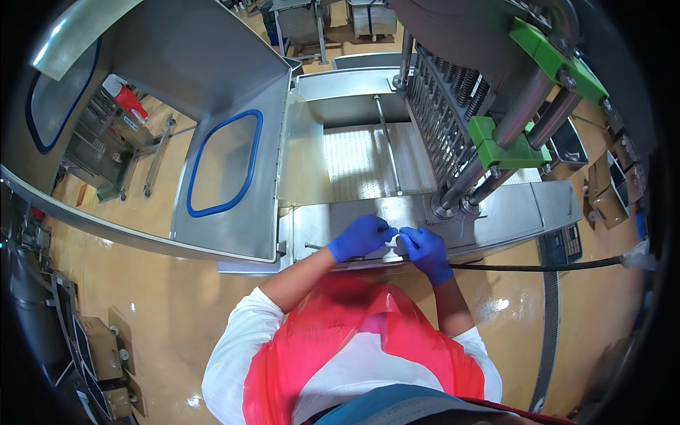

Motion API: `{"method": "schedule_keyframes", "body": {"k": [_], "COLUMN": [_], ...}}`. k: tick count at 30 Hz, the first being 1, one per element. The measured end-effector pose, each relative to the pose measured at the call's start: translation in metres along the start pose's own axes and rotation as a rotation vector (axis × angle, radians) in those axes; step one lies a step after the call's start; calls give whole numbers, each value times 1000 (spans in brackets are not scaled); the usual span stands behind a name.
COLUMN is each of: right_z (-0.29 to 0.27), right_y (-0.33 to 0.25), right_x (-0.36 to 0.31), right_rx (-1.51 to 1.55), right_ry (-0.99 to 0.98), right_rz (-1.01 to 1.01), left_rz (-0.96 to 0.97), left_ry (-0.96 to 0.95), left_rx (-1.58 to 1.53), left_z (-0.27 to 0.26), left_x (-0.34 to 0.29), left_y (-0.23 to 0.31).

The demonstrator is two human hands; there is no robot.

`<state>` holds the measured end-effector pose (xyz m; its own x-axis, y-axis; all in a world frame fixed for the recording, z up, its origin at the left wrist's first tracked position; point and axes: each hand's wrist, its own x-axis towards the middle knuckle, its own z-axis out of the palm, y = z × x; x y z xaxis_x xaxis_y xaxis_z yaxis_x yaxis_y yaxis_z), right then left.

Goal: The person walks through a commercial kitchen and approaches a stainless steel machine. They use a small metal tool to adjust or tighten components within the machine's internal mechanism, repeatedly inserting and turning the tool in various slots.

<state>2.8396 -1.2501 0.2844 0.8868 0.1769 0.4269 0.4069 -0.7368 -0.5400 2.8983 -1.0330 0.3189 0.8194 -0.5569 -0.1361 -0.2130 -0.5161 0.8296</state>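
Both of my hands wear blue gloves and meet over the near metal ledge (326, 218) of a large stainless machine. My left hand (361, 238) is closed, its thumb and fingertips drawn together. Close beside it on the right, my right hand (426, 255) is pinched too, with its fingertips turned towards the left ones. A small whitish thing (393, 241) shows between the fingertips; its kind is too small to tell. Beyond the ledge lies an open bay with a dimpled metal bed (354, 152) and an upright-looking rod (387, 145) across it.
An opened metal door with a blue-edged window (225, 163) stands at the left. To the right rise rows of needles and springs (453, 99), thick shafts and green blocks (499, 145). A black hose (538, 268) runs rightward near my right hand. Wheeled bins (99, 347) stand at lower left.
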Motion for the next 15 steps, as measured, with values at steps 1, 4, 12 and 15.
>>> {"method": "schedule_keyframes", "body": {"k": [1, 4, 12, 15], "right_z": [3, 2, 0, 4], "right_y": [1, 2, 5, 9], "right_x": [-2, -3, -5, -4], "right_rx": [53, 115, 75, 40], "right_ry": [27, 60, 118, 176], "right_rz": [5, 33, -52, -79], "left_rz": [-103, -199, 443, 484], "left_ry": [-55, -91, 79, 226], "left_rx": [-138, -301, 332, 198], "left_z": [-4, -24, -8, -6], "left_x": [-3, -9, -9, -13], "left_y": [1, 17, -22, -13]}}
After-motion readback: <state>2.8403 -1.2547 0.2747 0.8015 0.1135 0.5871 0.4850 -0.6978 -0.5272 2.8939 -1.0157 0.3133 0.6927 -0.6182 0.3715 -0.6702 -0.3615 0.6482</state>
